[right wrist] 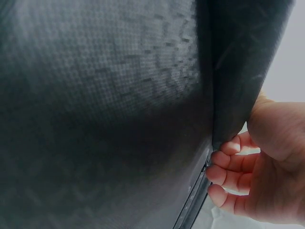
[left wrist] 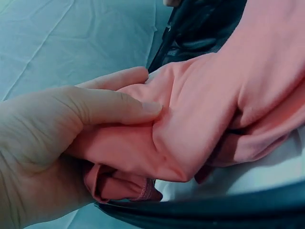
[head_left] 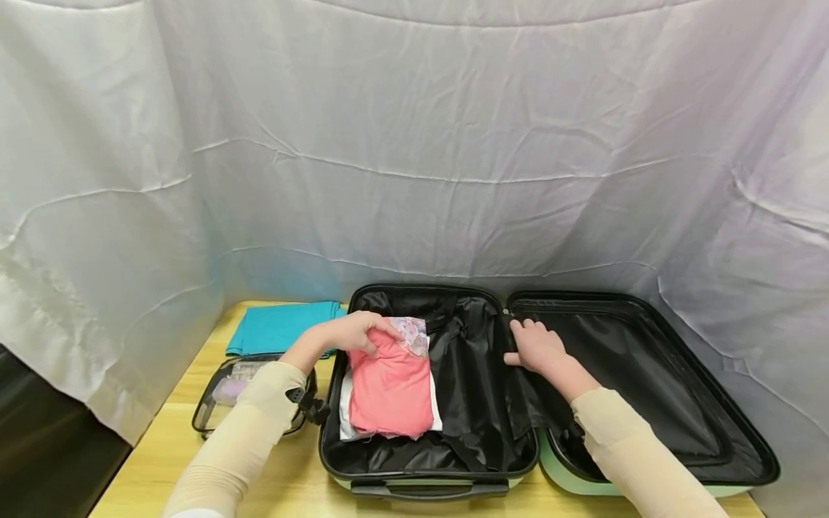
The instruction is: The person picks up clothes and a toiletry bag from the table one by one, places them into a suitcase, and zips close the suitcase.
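A coral garment (head_left: 391, 392), folded and with a floral patch (head_left: 411, 335) at its top corner, lies over a white cloth (head_left: 346, 410) in the left half of an open suitcase (head_left: 427, 475). My left hand (head_left: 355, 332) grips the garment's upper left edge. In the left wrist view the thumb (left wrist: 128, 109) presses on the bunched coral fabric (left wrist: 200, 114). At the suitcase's middle, my right hand (head_left: 539, 348) holds the edge of a black lining flap (head_left: 518, 403). The right wrist view has curled fingertips (right wrist: 217, 174) against that edge, the thumb mostly hidden behind the fabric.
A folded teal cloth (head_left: 278, 327) lies left of the suitcase, behind a clear black-rimmed pouch (head_left: 202, 414) with small items inside. The suitcase's other half (head_left: 641, 388) lies open on the right. Grey curtains (head_left: 453, 144) hang behind the wooden table (head_left: 285, 475).
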{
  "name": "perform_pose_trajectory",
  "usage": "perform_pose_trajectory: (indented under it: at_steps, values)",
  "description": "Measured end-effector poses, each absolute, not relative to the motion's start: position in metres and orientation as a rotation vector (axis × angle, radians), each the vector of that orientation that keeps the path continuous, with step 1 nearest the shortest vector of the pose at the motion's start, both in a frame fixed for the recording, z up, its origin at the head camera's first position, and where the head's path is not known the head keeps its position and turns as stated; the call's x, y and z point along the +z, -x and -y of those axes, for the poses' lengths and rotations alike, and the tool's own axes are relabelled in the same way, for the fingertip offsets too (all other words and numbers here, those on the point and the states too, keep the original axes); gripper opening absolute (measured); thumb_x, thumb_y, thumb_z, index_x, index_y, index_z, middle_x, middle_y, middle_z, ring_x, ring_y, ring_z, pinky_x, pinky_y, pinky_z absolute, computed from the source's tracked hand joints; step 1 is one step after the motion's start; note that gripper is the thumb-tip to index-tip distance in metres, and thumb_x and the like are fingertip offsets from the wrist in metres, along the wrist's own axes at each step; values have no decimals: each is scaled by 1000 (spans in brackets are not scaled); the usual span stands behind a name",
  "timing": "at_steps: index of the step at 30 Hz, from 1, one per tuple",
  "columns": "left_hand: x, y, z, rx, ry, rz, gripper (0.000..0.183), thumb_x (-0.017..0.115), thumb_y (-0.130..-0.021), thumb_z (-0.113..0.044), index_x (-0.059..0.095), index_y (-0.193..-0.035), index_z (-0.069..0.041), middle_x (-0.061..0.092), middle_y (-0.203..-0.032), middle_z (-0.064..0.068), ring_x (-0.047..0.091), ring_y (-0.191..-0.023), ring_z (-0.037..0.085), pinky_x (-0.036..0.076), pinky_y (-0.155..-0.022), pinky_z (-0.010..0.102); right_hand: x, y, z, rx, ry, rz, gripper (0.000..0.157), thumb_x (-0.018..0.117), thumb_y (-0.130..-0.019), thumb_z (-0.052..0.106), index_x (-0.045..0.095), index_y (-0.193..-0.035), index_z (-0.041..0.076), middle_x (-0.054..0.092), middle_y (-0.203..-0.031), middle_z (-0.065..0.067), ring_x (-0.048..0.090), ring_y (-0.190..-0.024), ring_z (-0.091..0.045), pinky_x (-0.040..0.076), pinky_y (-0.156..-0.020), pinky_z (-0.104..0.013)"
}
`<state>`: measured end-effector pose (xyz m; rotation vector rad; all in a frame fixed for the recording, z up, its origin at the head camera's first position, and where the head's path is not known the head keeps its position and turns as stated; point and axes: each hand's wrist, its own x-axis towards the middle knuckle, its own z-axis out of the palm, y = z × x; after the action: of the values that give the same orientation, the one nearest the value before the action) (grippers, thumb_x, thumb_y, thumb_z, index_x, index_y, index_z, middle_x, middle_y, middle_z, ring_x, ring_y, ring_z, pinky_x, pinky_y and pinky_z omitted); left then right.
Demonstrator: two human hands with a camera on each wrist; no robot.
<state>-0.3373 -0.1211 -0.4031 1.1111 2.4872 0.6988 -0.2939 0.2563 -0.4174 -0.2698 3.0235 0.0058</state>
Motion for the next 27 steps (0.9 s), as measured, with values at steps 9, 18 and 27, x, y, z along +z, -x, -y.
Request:
perform_pose_trajectory:
  at_steps: [9, 18, 27]
  values:
    - [-400, 337, 123, 763, -1076, -2548, 43, 69, -88, -14, 64, -130, -21, 60, -137, 5, 51, -130, 26, 47, -103, 45, -420, 295, -258, -3, 269, -3025, 73, 69, -89, 38, 41, -143, -3, 46, -138, -32, 46, -124, -49, 46, -91, -60]
    - [-392, 323, 128, 769, -988, -2592, 51, 62, -95, -34, 52, -142, -16, 45, -150, 13, 41, -139, 32, 37, -111, 52, -419, 295, -259, -7, 262, -3019, 73, 69, -89, 38, 40, -144, -2, 44, -140, -32, 45, -125, -49, 46, -92, -60]
    - [-398, 296, 126, 787, -1004, -2649, 66, 63, -92, -43, 43, -148, -15, 25, -160, 20, 14, -150, 43, 19, -117, 62, -417, 292, -256, -6, 272, -3019, 72, 69, -89, 37, 42, -142, -3, 46, -138, -32, 46, -124, -49, 46, -92, -60]
